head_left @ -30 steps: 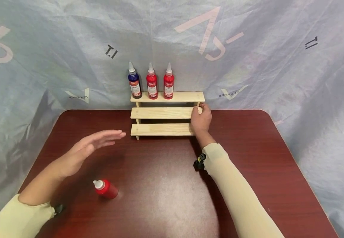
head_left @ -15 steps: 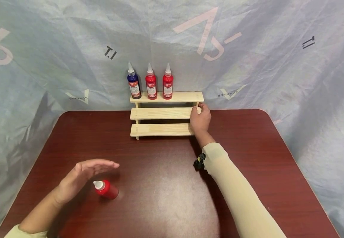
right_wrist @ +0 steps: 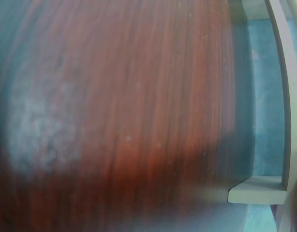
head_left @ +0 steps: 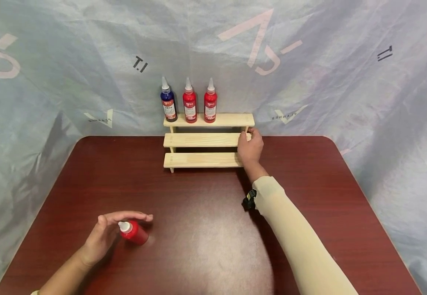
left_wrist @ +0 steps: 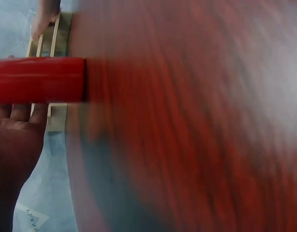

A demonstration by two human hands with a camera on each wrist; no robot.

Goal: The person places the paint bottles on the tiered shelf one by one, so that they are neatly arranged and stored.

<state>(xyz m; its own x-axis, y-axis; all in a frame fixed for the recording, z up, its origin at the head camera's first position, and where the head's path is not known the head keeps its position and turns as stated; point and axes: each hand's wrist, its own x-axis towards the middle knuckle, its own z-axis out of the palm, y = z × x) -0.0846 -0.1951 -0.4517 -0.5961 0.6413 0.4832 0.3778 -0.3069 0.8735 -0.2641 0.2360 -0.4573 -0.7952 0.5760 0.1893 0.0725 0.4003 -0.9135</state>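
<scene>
A red squeeze bottle (head_left: pixel 136 233) with a white nozzle cap stands on the table at front left. My left hand (head_left: pixel 101 239) is right beside it, fingers extended behind the bottle and thumb apart. The left wrist view has the bottle's body (left_wrist: pixel 39 79) in front of those fingers. Farther back, my right hand (head_left: pixel 251 147) grips the right end of a three-step wooden shelf (head_left: pixel 202 160), thumb on the middle step. On its top step a dark blue bottle (head_left: pixel 168 105) and two red bottles, one central (head_left: pixel 189 107) and one rightmost (head_left: pixel 210 107), stand upright in a row.
The dark red-brown table (head_left: pixel 206 229) has rounded far corners. A grey printed cloth (head_left: pixel 309 73) hangs close behind the shelf and around the sides. In the right wrist view, a shelf support (right_wrist: pixel 257 191) meets the tabletop.
My left hand has come down and toward me, from above the table to beside the front red bottle. My right hand has stayed on the shelf's right end.
</scene>
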